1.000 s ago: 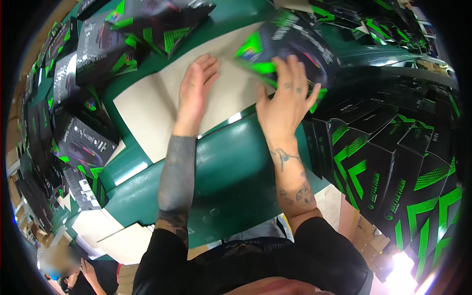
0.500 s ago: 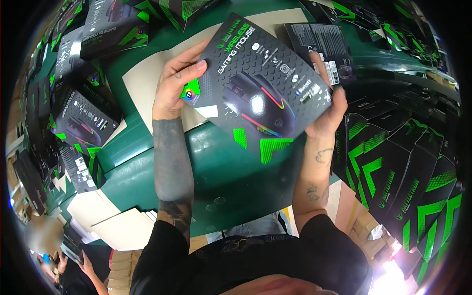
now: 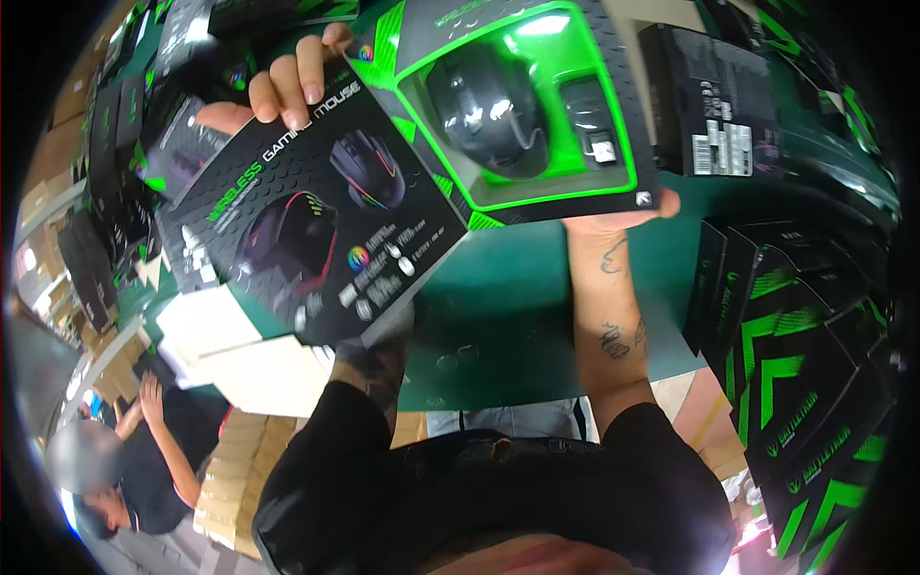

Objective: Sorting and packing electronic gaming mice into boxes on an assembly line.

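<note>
I hold a black-and-green computer mouse box (image 3: 642,158) up before me, its front cover (image 3: 374,230) swung out to the left like a book. A green-rimmed window in the box shows a black mouse (image 3: 484,110) and a small black item (image 3: 585,120) beside it, too unclear to name. My left hand (image 3: 287,86) has its fingers curled over the upper edge of the cover, the thumb out to the left. Under the lower right corner of the box, my right hand (image 3: 623,216) supports it, most of its fingers hidden behind.
Many similar boxes (image 3: 815,383) stand packed on the right. Another box (image 3: 714,105) lies on the green table (image 3: 508,316) at the far right. More boxes (image 3: 105,125) crowd the left, near pale sheets (image 3: 268,374). A person (image 3: 163,441) sits at lower left.
The box's cover has been opened toward the left, baring the window with the mouse. My left hand has moved left with the cover, and the box is tilted differently.
</note>
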`<state>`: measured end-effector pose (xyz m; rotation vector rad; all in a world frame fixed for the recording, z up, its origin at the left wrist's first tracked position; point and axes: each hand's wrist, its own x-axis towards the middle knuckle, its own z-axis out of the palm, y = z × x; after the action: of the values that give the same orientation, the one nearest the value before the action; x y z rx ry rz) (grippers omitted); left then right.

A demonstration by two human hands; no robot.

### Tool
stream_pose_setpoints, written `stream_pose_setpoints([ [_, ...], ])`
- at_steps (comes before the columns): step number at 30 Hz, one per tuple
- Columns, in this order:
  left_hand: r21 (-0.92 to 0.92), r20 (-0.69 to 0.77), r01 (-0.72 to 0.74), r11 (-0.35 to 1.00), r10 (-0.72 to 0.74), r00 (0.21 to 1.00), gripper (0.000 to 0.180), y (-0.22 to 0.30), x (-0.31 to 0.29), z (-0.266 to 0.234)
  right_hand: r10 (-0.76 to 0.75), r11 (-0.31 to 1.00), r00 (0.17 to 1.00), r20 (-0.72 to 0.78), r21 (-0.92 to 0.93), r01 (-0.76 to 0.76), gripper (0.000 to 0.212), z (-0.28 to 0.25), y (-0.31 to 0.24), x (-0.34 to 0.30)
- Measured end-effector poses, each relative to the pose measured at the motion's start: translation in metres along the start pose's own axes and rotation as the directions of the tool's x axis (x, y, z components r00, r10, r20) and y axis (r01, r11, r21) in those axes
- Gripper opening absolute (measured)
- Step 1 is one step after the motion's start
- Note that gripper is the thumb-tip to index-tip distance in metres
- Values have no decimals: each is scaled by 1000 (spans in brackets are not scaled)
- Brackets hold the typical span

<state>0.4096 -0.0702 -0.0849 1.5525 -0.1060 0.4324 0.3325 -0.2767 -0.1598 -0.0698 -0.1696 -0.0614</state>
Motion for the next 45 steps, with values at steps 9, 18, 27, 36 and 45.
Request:
stream_pose_setpoints([
  [9,48,82,116,992,-119,989,47,88,-23,-93,165,985,986,31,37,-166,81,5,-25,7],
  [18,-107,292,183,977,-146,945,55,57,-9,9,197,976,973,118,-121,-183,76,8,-42,25],
  [27,-489,-21,415,767,-486,874,43,-8,63,-24,-311,-280,923,229,-950,141,28,46,-30,20],
  [36,273,-226,-282,920,346,911,37,-12,29,52,-773,-632,624,117,-237,-738,84,30,-147,52],
  [45,273,832,-380,884,-19,555,92,-42,-42,123,-758,-565,648,-76,-420,-710,58,84,-112,45],
])
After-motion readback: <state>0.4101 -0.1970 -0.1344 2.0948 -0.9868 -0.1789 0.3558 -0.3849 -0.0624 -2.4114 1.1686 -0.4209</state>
